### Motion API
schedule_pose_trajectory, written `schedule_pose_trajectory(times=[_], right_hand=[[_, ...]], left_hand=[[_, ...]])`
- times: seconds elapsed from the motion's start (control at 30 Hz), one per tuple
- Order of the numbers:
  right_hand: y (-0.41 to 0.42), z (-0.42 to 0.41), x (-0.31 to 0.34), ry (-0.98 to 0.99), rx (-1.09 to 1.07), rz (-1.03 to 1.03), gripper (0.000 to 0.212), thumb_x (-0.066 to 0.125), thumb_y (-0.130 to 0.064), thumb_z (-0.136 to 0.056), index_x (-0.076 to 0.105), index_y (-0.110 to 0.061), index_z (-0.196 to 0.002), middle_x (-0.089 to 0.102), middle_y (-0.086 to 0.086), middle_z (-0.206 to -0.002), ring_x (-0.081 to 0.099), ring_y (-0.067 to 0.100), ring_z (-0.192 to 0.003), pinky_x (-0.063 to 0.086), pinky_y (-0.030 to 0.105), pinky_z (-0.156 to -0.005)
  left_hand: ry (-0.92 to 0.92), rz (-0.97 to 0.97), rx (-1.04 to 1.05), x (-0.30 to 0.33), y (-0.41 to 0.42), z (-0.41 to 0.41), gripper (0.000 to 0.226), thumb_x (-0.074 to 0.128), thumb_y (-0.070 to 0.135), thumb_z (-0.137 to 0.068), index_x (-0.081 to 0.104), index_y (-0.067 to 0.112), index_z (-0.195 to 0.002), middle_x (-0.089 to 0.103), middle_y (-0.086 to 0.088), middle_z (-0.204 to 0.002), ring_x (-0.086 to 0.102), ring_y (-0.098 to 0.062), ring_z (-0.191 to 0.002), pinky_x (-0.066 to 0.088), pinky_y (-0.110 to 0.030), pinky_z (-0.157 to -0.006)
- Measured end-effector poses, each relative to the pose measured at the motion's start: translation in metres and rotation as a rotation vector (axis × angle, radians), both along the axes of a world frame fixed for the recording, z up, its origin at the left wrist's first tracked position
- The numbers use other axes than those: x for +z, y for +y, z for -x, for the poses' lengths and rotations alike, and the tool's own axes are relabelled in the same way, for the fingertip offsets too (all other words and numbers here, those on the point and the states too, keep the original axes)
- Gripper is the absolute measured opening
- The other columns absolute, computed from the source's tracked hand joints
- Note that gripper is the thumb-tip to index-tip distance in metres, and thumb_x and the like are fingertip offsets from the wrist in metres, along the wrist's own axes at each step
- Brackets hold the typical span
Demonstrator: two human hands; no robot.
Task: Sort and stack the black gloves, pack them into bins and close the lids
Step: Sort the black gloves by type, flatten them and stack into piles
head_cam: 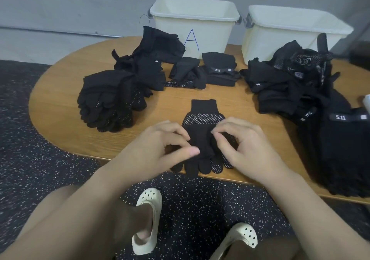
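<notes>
We have one black knit glove with white grip dots point(202, 135) lying flat on the oval wooden counter point(60, 91), at its near edge. Its long axis runs straight away from us: cuff far, finger ends overhanging the near rim. Our left hand point(160, 149) and right hand point(242, 149) flank it, about equally near; curled fingers point(220, 137) appear to pinch the fabric at each side. The cream plastic bin marked A point(200, 31) stands open beyond, well apart, so the next move is likely a lift forward.

Glove piles point(112, 97) point(290, 83) flank bare table point(170, 101) ahead.
</notes>
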State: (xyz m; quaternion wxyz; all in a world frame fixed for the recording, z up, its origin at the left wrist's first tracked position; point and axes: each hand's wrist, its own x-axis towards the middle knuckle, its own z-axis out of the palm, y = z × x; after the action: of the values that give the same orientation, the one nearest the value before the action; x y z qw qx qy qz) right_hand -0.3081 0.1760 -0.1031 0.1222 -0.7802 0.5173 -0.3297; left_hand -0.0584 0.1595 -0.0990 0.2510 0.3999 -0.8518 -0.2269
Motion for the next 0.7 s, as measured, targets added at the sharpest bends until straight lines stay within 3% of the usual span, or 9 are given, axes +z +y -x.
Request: schedule_pose_trajectory(times=[0.07,0.13,0.23,0.33,0.5,0.63,0.7], right_hand=[[0.005,-0.008,-0.002,0.088,-0.007,0.021,0.031,0.053,-0.032,-0.1,0.072,-0.016,-0.117,0.064,-0.008,-0.122,0.06,0.014,-0.117,0.05,0.042,-0.1],[0.011,-0.018,-0.001,0.217,0.01,-0.015,0.046,0.043,-0.039,-0.103,0.063,-0.016,-0.137,0.057,-0.006,-0.145,0.047,0.013,-0.138,0.04,0.042,-0.116],[0.017,-0.028,-0.006,0.385,0.079,-0.116,0.062,0.018,-0.045,-0.106,0.036,-0.018,-0.159,0.029,-0.005,-0.167,0.016,0.006,-0.156,0.01,0.032,-0.129],[0.019,-0.027,-0.01,0.477,0.097,-0.18,0.064,0.005,-0.045,-0.106,0.014,-0.02,-0.164,0.007,-0.007,-0.171,-0.003,0.001,-0.156,-0.007,0.025,-0.127],[0.027,-0.027,-0.007,0.556,0.002,-0.261,0.067,-0.002,-0.051,-0.104,-0.006,-0.019,-0.163,-0.013,-0.006,-0.17,-0.017,0.002,-0.154,-0.011,0.031,-0.127],[0.028,-0.023,-0.007,0.541,-0.105,-0.31,0.082,-0.003,-0.066,-0.098,-0.007,-0.018,-0.163,-0.013,-0.004,-0.17,-0.02,0.003,-0.154,-0.009,0.033,-0.128],[0.026,-0.02,-0.002,0.508,-0.127,-0.321,0.09,-0.002,-0.074,-0.093,0.0,-0.019,-0.165,-0.008,-0.006,-0.171,-0.019,0.002,-0.154,-0.009,0.033,-0.128]], left_hand=[[0.007,0.082,0.049,-0.002,-0.001,0.003,0.038,0.053,0.051,-0.098,0.079,0.023,-0.103,0.065,0.014,-0.115,0.058,-0.01,-0.111,0.045,-0.032,-0.099],[-0.081,0.089,0.08,-0.005,-0.003,0.004,0.05,0.046,0.05,-0.1,0.067,0.02,-0.134,0.057,0.009,-0.141,0.05,-0.011,-0.133,0.037,-0.032,-0.115],[-0.337,0.05,-0.017,-0.013,-0.002,0.004,0.073,0.022,0.059,-0.102,0.021,0.021,-0.164,0.013,0.008,-0.172,0.003,-0.004,-0.158,0.001,-0.024,-0.128],[-0.484,0.057,-0.047,-0.016,-0.002,0.003,0.073,0.006,0.058,-0.103,-0.004,0.021,-0.165,-0.009,0.011,-0.171,-0.02,0.002,-0.153,-0.01,-0.027,-0.127],[-0.538,0.052,-0.001,-0.012,0.003,0.001,0.081,0.003,0.065,-0.099,-0.011,0.018,-0.163,-0.019,0.006,-0.17,-0.025,-0.001,-0.152,-0.01,-0.029,-0.128],[-0.561,0.014,0.024,-0.009,0.004,-0.003,0.096,0.013,0.078,-0.093,-0.015,0.018,-0.163,-0.023,0.007,-0.169,-0.027,-0.001,-0.151,-0.013,-0.027,-0.126],[-0.484,-0.02,0.029,-0.005,0.006,-0.003,0.102,0.024,0.084,-0.091,-0.008,0.021,-0.164,-0.016,0.012,-0.169,-0.025,0.007,-0.149,-0.014,-0.019,-0.123]])
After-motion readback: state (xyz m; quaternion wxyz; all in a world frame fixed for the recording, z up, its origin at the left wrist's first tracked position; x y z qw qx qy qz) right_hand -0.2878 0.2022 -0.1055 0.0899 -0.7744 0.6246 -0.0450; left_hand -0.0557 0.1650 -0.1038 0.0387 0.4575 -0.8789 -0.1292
